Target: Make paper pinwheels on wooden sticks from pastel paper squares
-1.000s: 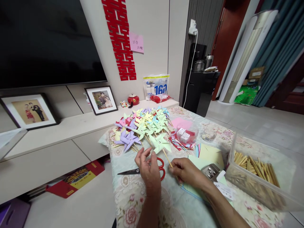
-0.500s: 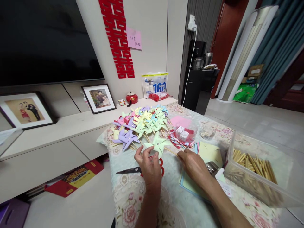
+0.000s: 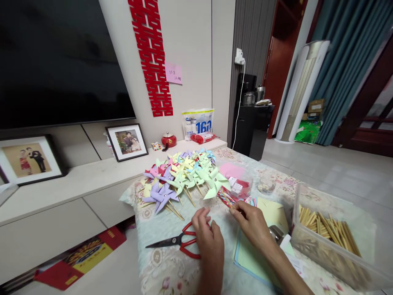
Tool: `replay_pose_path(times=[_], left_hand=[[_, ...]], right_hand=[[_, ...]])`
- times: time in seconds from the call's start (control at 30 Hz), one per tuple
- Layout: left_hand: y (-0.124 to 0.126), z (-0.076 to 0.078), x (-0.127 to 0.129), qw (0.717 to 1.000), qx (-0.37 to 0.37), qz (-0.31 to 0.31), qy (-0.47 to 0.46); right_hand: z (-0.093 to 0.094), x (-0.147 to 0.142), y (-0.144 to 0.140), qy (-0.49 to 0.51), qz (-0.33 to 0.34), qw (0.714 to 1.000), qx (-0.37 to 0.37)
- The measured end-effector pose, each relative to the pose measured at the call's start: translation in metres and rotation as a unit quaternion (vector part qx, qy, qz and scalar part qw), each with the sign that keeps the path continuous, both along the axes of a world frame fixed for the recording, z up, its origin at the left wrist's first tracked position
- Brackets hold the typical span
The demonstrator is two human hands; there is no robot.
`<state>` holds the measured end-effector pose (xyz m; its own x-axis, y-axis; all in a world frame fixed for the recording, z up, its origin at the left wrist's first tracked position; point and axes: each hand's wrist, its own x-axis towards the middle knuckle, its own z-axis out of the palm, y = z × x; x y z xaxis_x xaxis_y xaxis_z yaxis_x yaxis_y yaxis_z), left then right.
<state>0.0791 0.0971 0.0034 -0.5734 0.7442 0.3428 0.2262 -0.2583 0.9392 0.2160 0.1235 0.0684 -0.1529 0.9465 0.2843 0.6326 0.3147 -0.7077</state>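
Pinwheel (image 3: 215, 181), centre of frame: pale green paper, pointed blades spread, pin at the hub, thin stick (image 3: 227, 199) slanting down to the right. Right hand (image 3: 250, 221), right of centre: thumb and fingers pinched closed on the stick. Left hand (image 3: 209, 235), lower centre: fingers loosely curled, parted, by the red handles of the scissors (image 3: 175, 240); contact unclear.

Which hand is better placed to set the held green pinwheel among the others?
Probably the right hand: it holds the green pinwheel by its stick. The left hand, near the scissors, isn't touching it.
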Motion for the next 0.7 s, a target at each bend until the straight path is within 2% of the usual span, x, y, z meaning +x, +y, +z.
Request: replay_pose_path(times=[0.1, 0.23, 0.37, 0.47, 0.57, 0.7], left_hand=[[0.001, -0.003, 0.008, 0.999, 0.005, -0.021, 0.032], [0.001, -0.007, 0.014, 0.994, -0.01, -0.03, 0.105], [0.001, -0.009, 0.016, 0.987, -0.033, -0.042, 0.154], [0.001, -0.011, 0.017, 0.981, -0.054, -0.051, 0.178], [0.003, -0.014, 0.018, 0.974, -0.07, -0.064, 0.205], [0.004, -0.019, 0.023, 0.966, -0.111, -0.05, 0.23]], right_hand=[[0.015, 0.002, 0.007, 0.092, -0.009, 0.996, 0.018], [0.055, -0.001, 0.035, 0.149, -0.023, 0.988, 0.028], [0.096, -0.008, 0.093, 0.043, -0.055, 0.997, 0.045], [0.116, -0.015, 0.146, -0.007, -0.082, 0.996, 0.031], [0.12, -0.023, 0.192, -0.075, -0.094, 0.993, -0.017], [0.103, -0.032, 0.234, -0.154, -0.074, 0.979, -0.113]])
